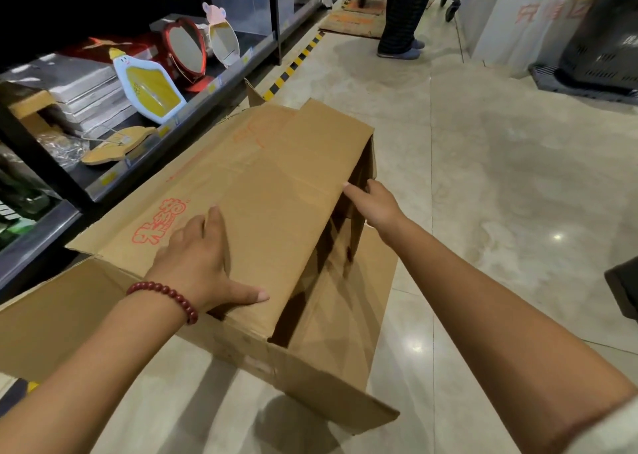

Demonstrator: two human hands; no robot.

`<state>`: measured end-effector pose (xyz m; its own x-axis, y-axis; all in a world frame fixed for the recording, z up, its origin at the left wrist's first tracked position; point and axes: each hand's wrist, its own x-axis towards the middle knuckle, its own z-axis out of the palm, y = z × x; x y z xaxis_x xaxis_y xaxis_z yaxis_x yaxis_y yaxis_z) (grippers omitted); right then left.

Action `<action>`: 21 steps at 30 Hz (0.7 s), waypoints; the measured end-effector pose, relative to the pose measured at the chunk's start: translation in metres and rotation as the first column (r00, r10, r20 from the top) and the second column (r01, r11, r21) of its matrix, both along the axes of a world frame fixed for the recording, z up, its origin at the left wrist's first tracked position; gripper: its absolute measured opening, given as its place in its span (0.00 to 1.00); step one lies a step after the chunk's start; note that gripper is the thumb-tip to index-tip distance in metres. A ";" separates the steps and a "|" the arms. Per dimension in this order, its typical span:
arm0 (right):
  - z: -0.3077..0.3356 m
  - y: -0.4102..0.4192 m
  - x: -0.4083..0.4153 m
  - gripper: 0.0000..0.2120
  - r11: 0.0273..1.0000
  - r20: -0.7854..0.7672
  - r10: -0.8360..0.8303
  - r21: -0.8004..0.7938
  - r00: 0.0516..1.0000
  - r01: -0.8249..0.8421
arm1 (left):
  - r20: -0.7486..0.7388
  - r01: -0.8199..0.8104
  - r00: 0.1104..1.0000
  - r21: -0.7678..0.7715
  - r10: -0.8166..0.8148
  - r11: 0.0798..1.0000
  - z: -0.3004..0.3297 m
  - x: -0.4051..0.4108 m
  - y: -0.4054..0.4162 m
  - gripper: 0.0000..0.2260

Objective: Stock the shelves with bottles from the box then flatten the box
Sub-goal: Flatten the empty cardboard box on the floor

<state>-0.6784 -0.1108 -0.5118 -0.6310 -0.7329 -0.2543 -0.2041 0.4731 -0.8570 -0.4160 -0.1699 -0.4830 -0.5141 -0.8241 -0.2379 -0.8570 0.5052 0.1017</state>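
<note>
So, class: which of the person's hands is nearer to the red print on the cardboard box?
Left. The left hand rests on the cardboard box right beside the red print; the right hand grips the box's far open edge, away from it.

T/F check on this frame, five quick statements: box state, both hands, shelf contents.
1. The cardboard box lies on its side on the floor, its open end showing no bottles. True.
2. The left hand presses flat on the box's top panel. True.
3. The right hand holds a bottle. False: it grips the panel's far edge at the open end, fingers curled over it.
4. The bead bracelet is on the right wrist. False: it is on the left wrist.
5. Mirrors stand on the shelf beside the box. True.
</note>
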 end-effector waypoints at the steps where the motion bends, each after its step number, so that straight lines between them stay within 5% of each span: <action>1: -0.003 -0.002 -0.006 0.36 0.998 0.054 -0.056 -0.002 0.997 0.056 | 0.009 -0.009 1.000 0.004 0.009 1.000 0.000 0.002 0.000 0.65; 6: -0.017 0.003 -0.046 0.42 0.982 -0.025 -0.185 0.031 0.982 0.186 | 0.046 0.041 0.998 -0.055 -0.039 0.998 0.009 0.016 0.008 0.66; 9: -0.020 0.006 -0.066 0.42 0.980 -0.036 -0.192 0.049 0.981 0.194 | -0.051 0.029 0.998 -0.040 -0.031 0.999 0.024 0.024 0.006 0.62; 12: -0.024 0.006 -0.069 0.41 0.979 -0.016 -0.198 0.044 0.980 0.198 | -0.331 0.051 0.941 -0.073 -0.072 0.996 0.044 0.030 0.002 0.44; 15: -0.023 0.009 -0.056 0.39 0.985 0.007 -0.175 0.003 0.985 0.175 | -0.683 0.192 0.725 0.077 -0.089 0.978 0.061 0.029 0.008 0.29; 18: -0.010 0.019 -0.041 0.33 0.969 0.025 -0.215 -0.115 0.976 0.216 | -0.735 0.432 0.663 0.218 -0.144 0.875 0.074 0.015 0.032 0.30; 21: 0.012 0.040 -0.027 0.22 0.936 0.142 -0.226 -0.242 0.964 0.256 | -0.721 0.630 0.661 0.382 -0.210 0.676 0.060 -0.002 0.059 0.36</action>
<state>-0.7050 -0.0712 -0.4994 -0.7756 -0.6117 -0.1561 -0.0089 0.2578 -0.9662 -0.4185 -0.1113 -0.4227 -0.9561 -0.2813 -0.0819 -0.2066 0.4493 0.8692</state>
